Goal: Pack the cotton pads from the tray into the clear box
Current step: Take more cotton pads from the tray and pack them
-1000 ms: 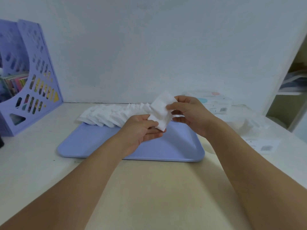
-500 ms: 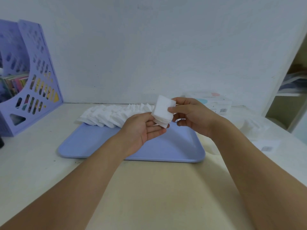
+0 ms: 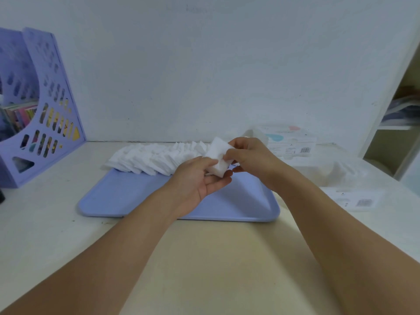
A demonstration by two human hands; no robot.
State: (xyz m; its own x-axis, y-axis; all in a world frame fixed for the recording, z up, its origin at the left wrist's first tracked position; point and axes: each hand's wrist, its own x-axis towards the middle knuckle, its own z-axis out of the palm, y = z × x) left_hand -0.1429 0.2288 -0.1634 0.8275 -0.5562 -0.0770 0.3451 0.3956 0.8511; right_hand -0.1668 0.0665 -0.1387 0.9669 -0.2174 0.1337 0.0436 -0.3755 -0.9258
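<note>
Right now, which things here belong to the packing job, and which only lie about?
Job: held stack of cotton pads, left hand, right hand, pads row, blue tray, clear box.
Lying about: purple file holder, printed carton.

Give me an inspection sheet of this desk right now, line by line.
Surface: pale desk, bare near the front edge.
Job's things: blue tray with a row of pads along its far edge; a small stack held above it; clear box to the right, pads inside.
Clutter: file holder on the left, carton at the back.
Hands: left hand and right hand both hold the stack.
Cables: nothing seen.
Surroundings: white wall, shelf at right.
</note>
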